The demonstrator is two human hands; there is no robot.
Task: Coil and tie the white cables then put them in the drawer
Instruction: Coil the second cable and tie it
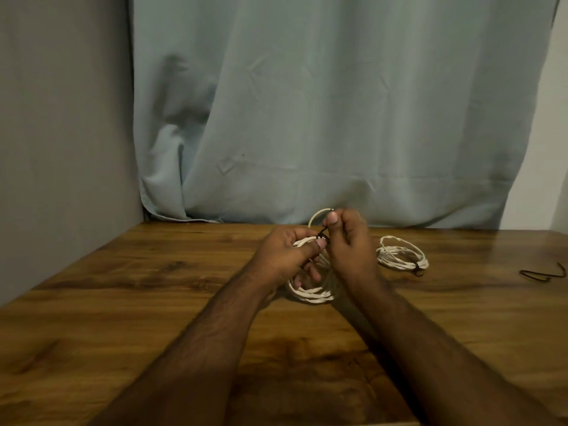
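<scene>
A coil of white cable (313,295) sits at the middle of the wooden table (123,302), held between both hands. My left hand (284,255) grips the coil's left side, thumb on top. My right hand (347,244) pinches a thin dark tie (323,233) at the coil's top, with one white loop sticking up behind it. A second white cable coil (402,252), bound with a dark tie, lies on the table just right of my right hand.
A loose dark tie (544,274) lies near the table's right edge. A pale blue curtain (338,103) hangs behind the table's far edge, and a grey wall (61,133) stands at the left. No drawer is in view.
</scene>
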